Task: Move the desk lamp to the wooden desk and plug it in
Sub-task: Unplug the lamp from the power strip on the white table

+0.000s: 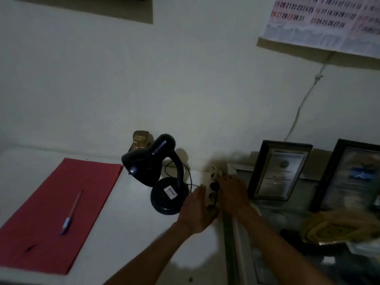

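Note:
The black desk lamp (162, 171) stands upright on the pale desk top (127, 223), with its shade turned left and a white label on its round base. Its thin black cord (190, 177) loops from behind the base to the right. A white power strip (212, 177) is tilted up at the desk's right edge. My left hand (197, 208) grips the strip from the left and below. My right hand (232, 192) closes from the right on a black plug (214, 186) sitting in a middle socket. The picture is dim and slightly blurred.
A red folder (61, 206) with a pen (71, 212) lies on the left of the desk. A gold figurine (140, 139) stands behind the lamp. Framed certificates (279, 171) lean on the wall at right, above clutter. A white cable (302, 103) runs up the wall to a calendar (329, 21).

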`<state>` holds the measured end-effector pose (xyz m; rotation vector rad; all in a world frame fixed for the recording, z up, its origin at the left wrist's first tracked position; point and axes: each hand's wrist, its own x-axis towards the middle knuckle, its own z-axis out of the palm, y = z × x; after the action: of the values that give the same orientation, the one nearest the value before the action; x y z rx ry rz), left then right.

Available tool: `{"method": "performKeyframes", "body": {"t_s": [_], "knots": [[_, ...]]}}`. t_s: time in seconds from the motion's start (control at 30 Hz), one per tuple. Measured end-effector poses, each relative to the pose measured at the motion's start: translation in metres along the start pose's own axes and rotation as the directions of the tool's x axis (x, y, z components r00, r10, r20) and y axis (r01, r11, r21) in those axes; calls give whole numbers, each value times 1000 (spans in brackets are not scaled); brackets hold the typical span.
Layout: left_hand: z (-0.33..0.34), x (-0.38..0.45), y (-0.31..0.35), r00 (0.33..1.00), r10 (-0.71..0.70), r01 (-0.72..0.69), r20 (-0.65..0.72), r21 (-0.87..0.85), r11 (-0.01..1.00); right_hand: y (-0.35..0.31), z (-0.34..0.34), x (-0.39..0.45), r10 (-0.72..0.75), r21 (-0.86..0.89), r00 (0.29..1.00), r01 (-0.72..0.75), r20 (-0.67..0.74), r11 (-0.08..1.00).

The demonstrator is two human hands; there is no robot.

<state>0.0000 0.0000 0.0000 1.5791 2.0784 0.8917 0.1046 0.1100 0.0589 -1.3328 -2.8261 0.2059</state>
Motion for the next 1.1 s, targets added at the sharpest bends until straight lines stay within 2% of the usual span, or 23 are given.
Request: {"method": "performKeyframes", "body": {"t_s": [0.1,0.2,0.23,0.3,0.4,0.43,0.47,0.6,0.8,0.9,1.0,1.1], "knots": [[13,12,-1,999,-54,53,-8,-64,997,0,-1,15,-16,-76,999,19,47,997],[27,18,-1,991,-25,9,132,119,993,2,1,25,-25,-72,1000,26,16,997],[30,19,-3,990,-21,1,142,144,990,2,3,27,-29,-55,1000,29,-7,998],[32,19,-3,995,-48,40,86,93,995,4,6,29,-33,-27,998,31,-52,999],[33,17,-2,994,-6,-15,111,193,981,5,12,32,-40,-15,996,39,-85,999],[31,15,-2,998,10,-25,66,235,972,6,13,33,-39,-13,995,38,-87,999],[30,13,-1,998,62,-55,-18,282,958,7,15,33,-39,-10,995,39,-89,999],[30,9,2,967,233,-174,-100,409,896,7,16,35,-40,12,993,41,-114,999],[24,7,5,975,205,-160,-85,369,916,5,16,37,-21,-22,998,20,-62,1000],[21,7,6,982,176,-138,-62,392,909,4,15,36,-25,-30,999,24,-43,999],[22,6,7,982,175,-126,-74,432,893,6,17,34,-34,4,996,35,-82,999],[24,7,7,977,185,-121,-101,452,884,6,18,33,-42,-45,998,40,-56,998]]}}
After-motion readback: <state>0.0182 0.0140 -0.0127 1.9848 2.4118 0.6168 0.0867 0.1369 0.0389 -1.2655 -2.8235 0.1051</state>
